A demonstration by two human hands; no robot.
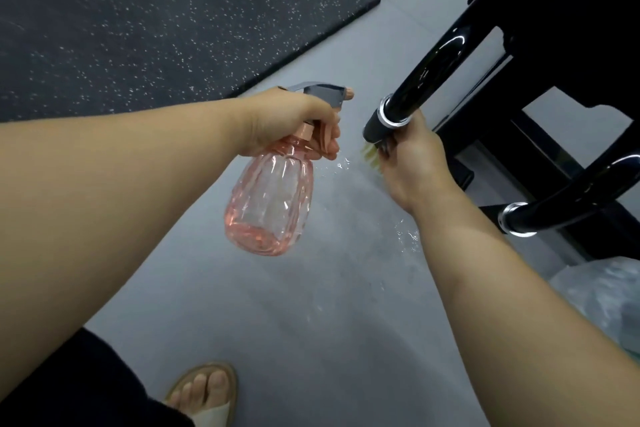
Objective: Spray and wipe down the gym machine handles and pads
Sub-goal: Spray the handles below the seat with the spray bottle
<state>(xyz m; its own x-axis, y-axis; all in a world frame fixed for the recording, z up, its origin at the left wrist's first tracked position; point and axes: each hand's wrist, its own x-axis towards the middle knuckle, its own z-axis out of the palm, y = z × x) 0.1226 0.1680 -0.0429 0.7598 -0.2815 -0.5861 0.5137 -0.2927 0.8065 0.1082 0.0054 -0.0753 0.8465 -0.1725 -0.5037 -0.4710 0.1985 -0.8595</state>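
Note:
My left hand [294, 123] grips the neck and trigger of a pink translucent spray bottle [270, 198], nozzle aimed right toward a machine handle. That handle [381, 125] is a dark grip with a chrome ring on the end of a glossy black bar [433, 69]. My right hand [412, 156] wraps round the grip's end, pressing a yellow-green cloth [370, 154] against it; only a corner of the cloth shows. A second black handle with a chrome ring [519, 222] lies lower right.
Water droplets [405, 236] lie on the grey floor under the handles. A speckled black rubber mat [138, 17] covers the upper left. The black machine frame [571, 45] fills the upper right. A clear plastic bag [602, 298] sits at right. My sandalled foot [204, 392] is below.

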